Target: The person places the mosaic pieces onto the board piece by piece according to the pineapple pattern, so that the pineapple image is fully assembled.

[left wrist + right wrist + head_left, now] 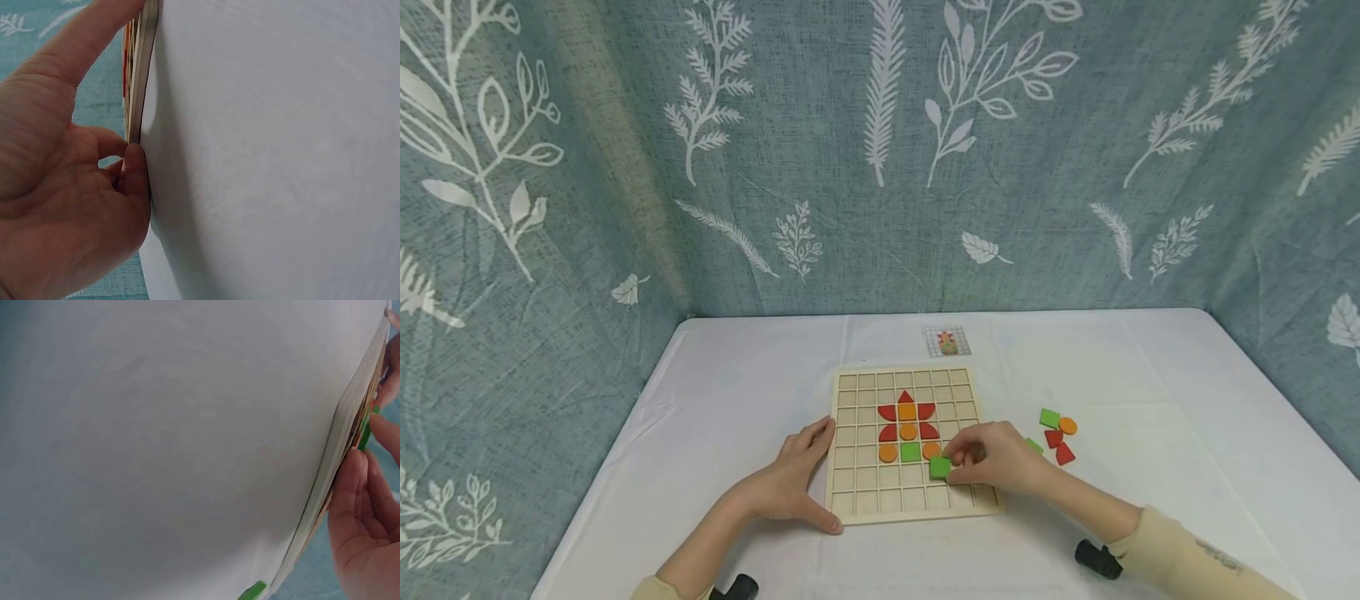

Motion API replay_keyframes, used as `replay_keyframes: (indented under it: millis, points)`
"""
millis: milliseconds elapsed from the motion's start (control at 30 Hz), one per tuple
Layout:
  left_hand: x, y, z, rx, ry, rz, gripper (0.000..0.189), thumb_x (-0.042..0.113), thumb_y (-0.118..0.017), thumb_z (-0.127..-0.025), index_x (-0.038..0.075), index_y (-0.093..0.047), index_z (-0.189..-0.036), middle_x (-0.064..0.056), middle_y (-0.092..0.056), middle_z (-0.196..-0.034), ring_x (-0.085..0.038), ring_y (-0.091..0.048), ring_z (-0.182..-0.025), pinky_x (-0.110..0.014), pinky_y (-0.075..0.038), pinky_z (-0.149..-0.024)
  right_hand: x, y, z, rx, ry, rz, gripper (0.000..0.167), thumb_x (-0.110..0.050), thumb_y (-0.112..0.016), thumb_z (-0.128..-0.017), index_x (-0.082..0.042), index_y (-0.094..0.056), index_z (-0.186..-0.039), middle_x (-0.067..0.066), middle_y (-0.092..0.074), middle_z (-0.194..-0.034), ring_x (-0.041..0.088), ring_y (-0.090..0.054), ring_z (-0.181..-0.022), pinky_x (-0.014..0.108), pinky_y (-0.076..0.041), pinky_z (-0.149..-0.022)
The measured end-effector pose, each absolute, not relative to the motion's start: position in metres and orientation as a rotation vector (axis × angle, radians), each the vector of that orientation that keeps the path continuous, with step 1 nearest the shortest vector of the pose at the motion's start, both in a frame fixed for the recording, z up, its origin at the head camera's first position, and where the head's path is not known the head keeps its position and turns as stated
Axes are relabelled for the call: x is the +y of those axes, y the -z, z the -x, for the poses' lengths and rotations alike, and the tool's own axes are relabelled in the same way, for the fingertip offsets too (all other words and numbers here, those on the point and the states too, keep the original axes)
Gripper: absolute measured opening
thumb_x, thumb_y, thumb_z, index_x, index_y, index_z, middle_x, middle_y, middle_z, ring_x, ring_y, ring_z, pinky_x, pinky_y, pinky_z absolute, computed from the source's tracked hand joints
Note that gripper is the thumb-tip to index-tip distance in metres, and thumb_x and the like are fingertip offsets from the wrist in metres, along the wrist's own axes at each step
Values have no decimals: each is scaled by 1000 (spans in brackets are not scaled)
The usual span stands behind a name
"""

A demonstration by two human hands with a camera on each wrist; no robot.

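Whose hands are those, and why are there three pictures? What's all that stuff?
They're one person's left hand and right hand. The wide picture comes from a camera worn on the head; each close-up is taken from one wrist. On the white tabletop lies a wooden grid board with red, orange and green pieces. A picture card lies beyond it, loose pieces to its right. The left hand touches the board's edge; the right hand's grip holds a green square.

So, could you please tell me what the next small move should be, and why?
Probably lower the green square into the cell just below the rightmost orange circle on the board: the right hand pinches it near there, and the left hand touches the board's left edge.
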State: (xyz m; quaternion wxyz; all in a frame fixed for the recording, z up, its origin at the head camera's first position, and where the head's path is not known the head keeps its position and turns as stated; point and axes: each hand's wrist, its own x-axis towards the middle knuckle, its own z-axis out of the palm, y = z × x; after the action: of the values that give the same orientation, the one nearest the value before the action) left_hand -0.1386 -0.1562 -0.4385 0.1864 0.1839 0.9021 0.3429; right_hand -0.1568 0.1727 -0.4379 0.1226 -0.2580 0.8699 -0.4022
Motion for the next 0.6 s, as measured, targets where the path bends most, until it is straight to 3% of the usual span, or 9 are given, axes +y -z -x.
replay_keyframes:
  millis: [600]
  points:
    - [-156,436,138,2534,-971,-525,134,41,-94,-55,-3,-14,-154,-18,-10,-160,-36,-16,-140,-60,-24,-109,167,442,153,2598,1138,927,16,-11,-80,-81,-7,-78,-96,-7,-70,-87,2,-57,-74,21,-50,-66]
